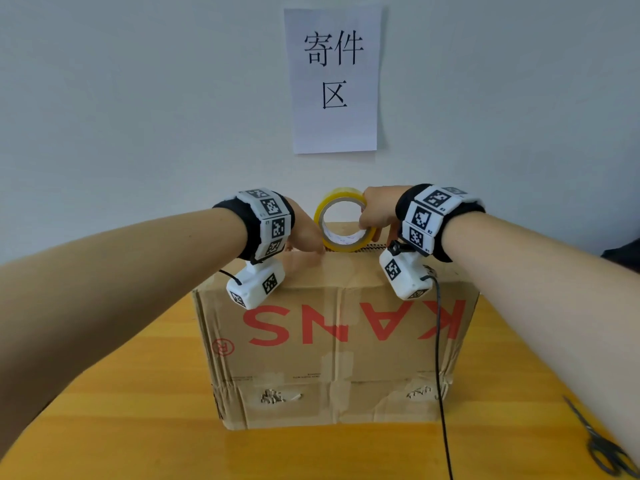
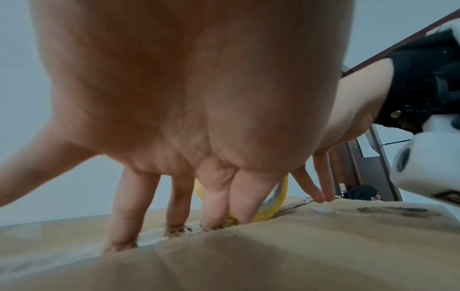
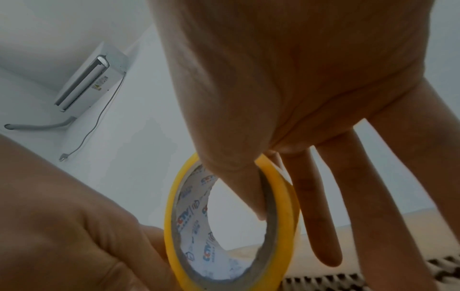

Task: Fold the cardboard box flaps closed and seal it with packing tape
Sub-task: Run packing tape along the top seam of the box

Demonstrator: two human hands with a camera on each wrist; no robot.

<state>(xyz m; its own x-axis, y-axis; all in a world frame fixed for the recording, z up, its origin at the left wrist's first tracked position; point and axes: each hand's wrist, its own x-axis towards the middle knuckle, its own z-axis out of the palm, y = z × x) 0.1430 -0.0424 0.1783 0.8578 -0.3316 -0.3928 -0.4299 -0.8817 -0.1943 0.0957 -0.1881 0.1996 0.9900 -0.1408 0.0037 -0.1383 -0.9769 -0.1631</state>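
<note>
A cardboard box (image 1: 332, 355) with red letters printed upside down is placed on a yellow wooden table (image 1: 104, 427), close to a white wall. On top of the box, a roll of yellow packing tape (image 1: 344, 221) is held upright on its edge, at the line where the flaps meet. The roll is grasped by the right hand (image 1: 375, 213): the thumb is put inside the cardboard core and the outer yellow side is touched by the other side of the hand, while 3 fingers (image 3: 321, 216) are stretched down beside the roll toward the box top. The left hand (image 1: 304, 233) is released, not clenched; its straight fingers (image 2: 124, 212) are pressed with the tips on the box top, just beside the roll, on a pale strip along the flap edge. A paper sign (image 1: 334, 79) with black characters is fixed on the wall above. A pair of scissors (image 1: 602, 448) is laid on the table at the right, well apart from the box. A black cable (image 1: 440, 358) is hung from the right wrist device in front of the box.
</note>
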